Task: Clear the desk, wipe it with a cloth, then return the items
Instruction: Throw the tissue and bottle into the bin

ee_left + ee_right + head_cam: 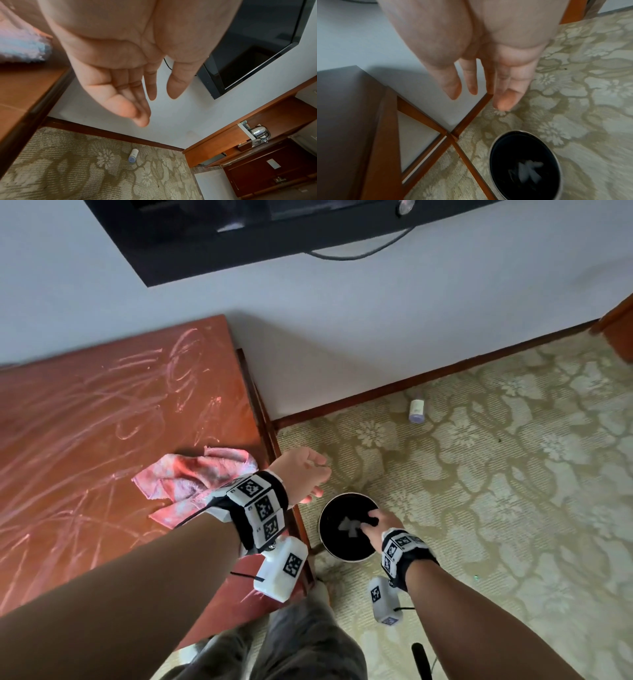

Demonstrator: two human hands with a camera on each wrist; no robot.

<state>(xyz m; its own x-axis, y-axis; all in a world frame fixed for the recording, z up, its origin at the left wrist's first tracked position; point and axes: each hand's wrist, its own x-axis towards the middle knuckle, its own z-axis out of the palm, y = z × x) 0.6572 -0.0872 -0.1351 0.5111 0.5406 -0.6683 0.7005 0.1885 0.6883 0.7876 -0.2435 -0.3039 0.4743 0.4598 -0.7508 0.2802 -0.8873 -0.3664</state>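
The reddish-brown desk (102, 422) shows pale wipe streaks across its top. A crumpled pink cloth (195, 481) lies near its right edge, also seen as a blurred corner of cloth (22, 44) in the left wrist view. My left hand (313, 481) hangs just past that edge, fingers relaxed and holding nothing (157, 108). Lower down, my right hand (371, 518) is over a round black bin (349, 494) on the carpet, fingers straight and empty (477, 101). Crumpled white paper (527, 171) lies in the bin (518, 131).
A small white bottle (417, 411) lies on the patterned carpet near the skirting board. A black TV (239, 237) hangs on the wall above. The desk's wooden leg frame (426, 121) stands left of the bin. A wooden cabinet (274, 155) is farther right.
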